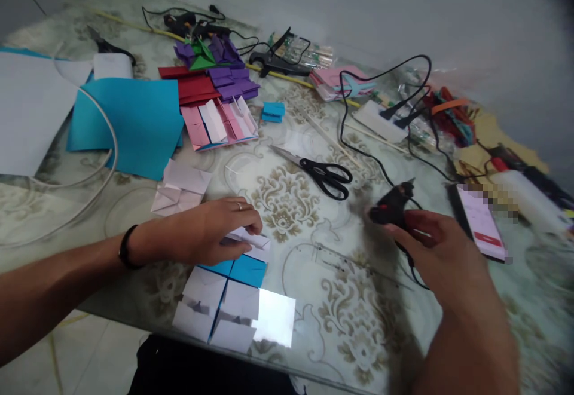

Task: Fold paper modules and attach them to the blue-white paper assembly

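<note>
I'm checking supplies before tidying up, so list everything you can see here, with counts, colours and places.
table: one, patterned, beneath everything
scissors: one, black-handled, centre
black tool: one, probably a glue gun, in right hand
phone: one, pink-white screen, right
power strip: one, white, back right
large sheets: several, blue and white, left
folded papers: several, white and blue, front left
stacked folded papers: count unclear; red, purple, green, pink and white, back left
small folded piece: one, blue, behind scissors
cables: several, black or white, back and left
packets and tools, back and right: too blurred to count
left hand: one, ringed, on folded papers
right hand: one, right
</note>
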The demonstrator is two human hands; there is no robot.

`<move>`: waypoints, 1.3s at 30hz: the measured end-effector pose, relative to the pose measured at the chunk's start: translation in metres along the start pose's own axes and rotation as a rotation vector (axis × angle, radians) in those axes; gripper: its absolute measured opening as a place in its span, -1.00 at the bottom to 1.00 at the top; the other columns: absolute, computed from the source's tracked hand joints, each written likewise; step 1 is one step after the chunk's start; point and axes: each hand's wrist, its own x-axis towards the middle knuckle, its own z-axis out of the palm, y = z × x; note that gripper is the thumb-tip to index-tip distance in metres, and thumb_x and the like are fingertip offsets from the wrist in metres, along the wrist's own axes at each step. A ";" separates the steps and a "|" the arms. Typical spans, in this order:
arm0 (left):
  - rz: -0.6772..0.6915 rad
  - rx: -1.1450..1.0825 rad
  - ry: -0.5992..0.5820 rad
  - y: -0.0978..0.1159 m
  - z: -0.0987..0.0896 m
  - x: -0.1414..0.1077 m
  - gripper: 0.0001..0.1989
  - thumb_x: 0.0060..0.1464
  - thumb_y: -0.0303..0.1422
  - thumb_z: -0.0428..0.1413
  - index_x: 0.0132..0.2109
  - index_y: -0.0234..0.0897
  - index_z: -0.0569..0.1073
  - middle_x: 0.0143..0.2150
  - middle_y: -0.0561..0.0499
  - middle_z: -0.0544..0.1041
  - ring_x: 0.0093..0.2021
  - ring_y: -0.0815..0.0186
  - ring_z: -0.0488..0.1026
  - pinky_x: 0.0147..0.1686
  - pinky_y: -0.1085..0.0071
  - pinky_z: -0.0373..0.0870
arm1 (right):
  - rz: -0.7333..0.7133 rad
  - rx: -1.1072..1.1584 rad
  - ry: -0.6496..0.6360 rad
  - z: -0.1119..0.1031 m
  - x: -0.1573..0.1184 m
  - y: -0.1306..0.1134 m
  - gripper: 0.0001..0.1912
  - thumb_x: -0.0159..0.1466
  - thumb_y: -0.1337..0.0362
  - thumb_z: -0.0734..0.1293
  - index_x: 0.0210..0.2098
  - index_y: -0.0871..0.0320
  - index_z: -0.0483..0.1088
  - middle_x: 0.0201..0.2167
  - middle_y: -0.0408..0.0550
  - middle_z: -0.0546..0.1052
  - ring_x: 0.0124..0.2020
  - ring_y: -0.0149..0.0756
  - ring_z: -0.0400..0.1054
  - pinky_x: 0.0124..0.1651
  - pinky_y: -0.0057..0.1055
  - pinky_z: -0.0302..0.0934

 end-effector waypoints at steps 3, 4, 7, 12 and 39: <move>0.026 0.043 0.012 -0.002 0.004 0.001 -0.82 0.22 -0.52 0.13 -0.05 -0.23 0.42 -0.08 -0.10 0.55 -0.02 0.09 0.48 0.04 0.20 0.38 | 0.007 -0.025 0.021 -0.003 -0.004 -0.010 -0.54 0.14 -0.03 0.47 -0.10 0.15 0.53 -0.06 0.18 0.58 -0.19 0.02 0.54 -0.13 -0.07 0.41; 0.036 0.052 0.014 -0.002 0.004 0.001 -0.82 0.23 -0.52 0.13 -0.04 -0.23 0.42 -0.08 -0.10 0.56 -0.01 0.09 0.48 0.05 0.19 0.38 | -0.031 -0.044 0.065 -0.006 -0.009 -0.020 -0.58 0.18 0.00 0.44 -0.09 0.15 0.55 -0.02 0.19 0.55 -0.15 0.03 0.53 -0.07 -0.04 0.40; 0.059 0.077 0.023 -0.003 0.006 0.001 -0.81 0.23 -0.51 0.13 -0.03 -0.20 0.43 -0.09 -0.09 0.56 -0.01 0.08 0.49 0.06 0.17 0.38 | -0.389 -0.050 0.097 -0.009 -0.037 -0.062 -0.78 0.38 0.16 0.35 -0.07 0.08 0.57 -0.08 0.08 0.57 -0.15 -0.07 0.52 0.00 -0.11 0.38; 0.068 0.100 0.047 -0.003 0.008 0.002 -0.85 0.23 -0.49 0.14 -0.06 -0.25 0.45 -0.14 -0.10 0.55 -0.06 0.08 0.49 0.04 0.17 0.39 | -1.036 0.025 -0.552 0.025 -0.085 -0.123 -0.58 0.45 0.47 0.18 0.17 0.07 0.49 -0.31 -0.04 0.54 -0.29 -0.17 0.46 -0.19 -0.24 0.42; 0.039 0.028 0.015 0.001 0.003 0.002 -0.78 0.27 -0.59 0.11 0.01 -0.27 0.39 -0.08 -0.07 0.51 -0.07 0.18 0.42 -0.01 0.25 0.38 | -0.936 0.219 -0.552 0.049 -0.082 -0.104 -0.66 0.44 0.48 0.26 0.13 0.17 0.51 -0.33 -0.06 0.51 -0.28 -0.18 0.42 -0.14 -0.21 0.39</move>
